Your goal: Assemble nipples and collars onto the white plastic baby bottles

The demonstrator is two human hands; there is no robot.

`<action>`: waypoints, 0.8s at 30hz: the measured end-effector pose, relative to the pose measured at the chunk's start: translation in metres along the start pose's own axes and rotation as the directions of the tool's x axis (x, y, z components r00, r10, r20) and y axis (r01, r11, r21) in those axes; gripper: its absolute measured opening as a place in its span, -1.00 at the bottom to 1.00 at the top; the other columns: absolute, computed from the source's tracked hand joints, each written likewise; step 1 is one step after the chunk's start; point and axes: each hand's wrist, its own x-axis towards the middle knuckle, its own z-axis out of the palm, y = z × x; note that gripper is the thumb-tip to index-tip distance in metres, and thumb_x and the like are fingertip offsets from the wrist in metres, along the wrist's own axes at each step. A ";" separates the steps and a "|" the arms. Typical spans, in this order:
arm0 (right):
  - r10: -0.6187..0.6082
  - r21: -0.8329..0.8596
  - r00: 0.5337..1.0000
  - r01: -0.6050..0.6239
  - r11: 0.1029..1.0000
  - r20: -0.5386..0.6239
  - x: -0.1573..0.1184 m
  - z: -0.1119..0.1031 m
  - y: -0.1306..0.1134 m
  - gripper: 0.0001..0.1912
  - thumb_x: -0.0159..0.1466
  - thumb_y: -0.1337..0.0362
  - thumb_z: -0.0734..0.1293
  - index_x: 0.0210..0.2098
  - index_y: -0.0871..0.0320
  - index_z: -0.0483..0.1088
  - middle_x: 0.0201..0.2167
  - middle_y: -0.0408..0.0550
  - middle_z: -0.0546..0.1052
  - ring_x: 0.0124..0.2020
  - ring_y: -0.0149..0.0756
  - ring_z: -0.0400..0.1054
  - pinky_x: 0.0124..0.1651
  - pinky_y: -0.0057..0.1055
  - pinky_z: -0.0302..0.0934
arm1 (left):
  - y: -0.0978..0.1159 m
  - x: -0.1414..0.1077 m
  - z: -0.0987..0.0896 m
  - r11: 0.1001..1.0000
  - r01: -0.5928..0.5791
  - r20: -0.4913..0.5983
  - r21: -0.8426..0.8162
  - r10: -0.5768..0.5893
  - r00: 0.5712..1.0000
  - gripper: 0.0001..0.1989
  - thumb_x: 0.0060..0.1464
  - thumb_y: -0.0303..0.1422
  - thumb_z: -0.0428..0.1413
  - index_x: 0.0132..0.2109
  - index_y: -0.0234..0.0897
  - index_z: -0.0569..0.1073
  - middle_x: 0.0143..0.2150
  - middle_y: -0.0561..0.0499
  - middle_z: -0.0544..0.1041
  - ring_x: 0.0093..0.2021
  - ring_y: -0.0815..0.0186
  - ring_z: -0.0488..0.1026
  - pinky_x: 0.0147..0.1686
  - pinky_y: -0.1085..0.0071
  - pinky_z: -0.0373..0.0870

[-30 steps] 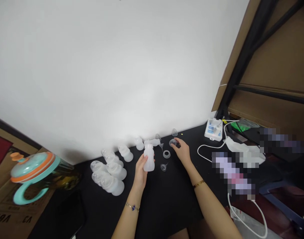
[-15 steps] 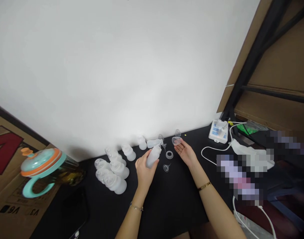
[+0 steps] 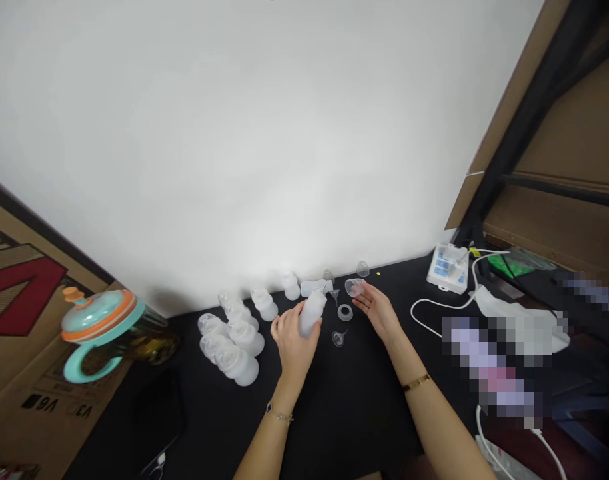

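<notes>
Nearest us, well left of the white ring [image 3: 345, 313], one dark phone [image 3: 157, 413] lies on the black table [image 3: 354, 413]. Left of the ring, our left hand [image 3: 292, 337] wraps its fingers around one tilted white bottle [image 3: 312, 315]. Right of it, our right hand [image 3: 377, 312] has its fingers loosely spread, tips at the edge of one clear dome [image 3: 354, 287]; we cannot tell how the thumb grips. Just on the near side of the ring lies one clear teat [image 3: 338, 339]; a second teat [image 3: 335, 295] is just beyond. Farther left we count at least five clustered bottles [image 3: 242, 367], overlapping, then two standing bottles [image 3: 264, 305]; left of them is one lidded jug [image 3: 102, 320]. Beyond the ring are one lying bottle [image 3: 316, 288] and two more domes [image 3: 363, 269], near one white wall [image 3: 284, 147]. Far right sits one power strip [image 3: 448, 268].
</notes>
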 end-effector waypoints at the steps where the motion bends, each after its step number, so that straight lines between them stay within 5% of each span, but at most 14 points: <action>1: 0.011 0.000 1.000 -0.011 1.000 0.004 -0.001 0.001 0.000 -0.65 0.08 0.09 0.57 -0.20 0.10 0.57 -0.20 -0.02 0.67 -0.17 -0.16 0.56 -0.12 -0.27 0.46 | 0.000 0.000 0.001 1.000 -0.011 -0.006 0.018 0.011 1.000 -0.63 0.13 -0.31 0.21 0.10 -0.18 0.52 0.02 -0.17 0.61 0.10 -0.06 0.43 0.27 -0.02 0.01; 10: -0.016 -0.060 1.000 0.016 0.998 -0.006 -0.010 0.015 -0.006 -0.60 0.03 0.08 0.59 -0.18 0.08 0.57 -0.19 -0.05 0.66 -0.29 -0.24 0.53 -0.35 -0.42 0.38 | -0.010 -0.002 0.006 0.979 -0.122 -0.029 0.165 0.129 0.991 -0.62 0.20 -0.26 0.19 0.14 -0.25 0.47 0.05 -0.17 0.59 0.11 0.00 0.44 0.19 0.04 0.18; 24: -0.054 -0.173 0.987 0.081 0.982 0.154 -0.019 0.023 -0.006 -0.49 0.04 0.07 0.58 -0.04 0.06 0.57 -0.05 0.02 0.63 -0.14 -0.14 0.49 -0.29 -0.37 0.35 | -0.007 -0.003 0.006 0.970 -0.199 0.009 0.139 0.200 0.980 -0.67 0.19 -0.37 0.17 0.11 -0.19 0.49 0.04 -0.11 0.60 0.11 0.01 0.45 0.19 0.03 0.20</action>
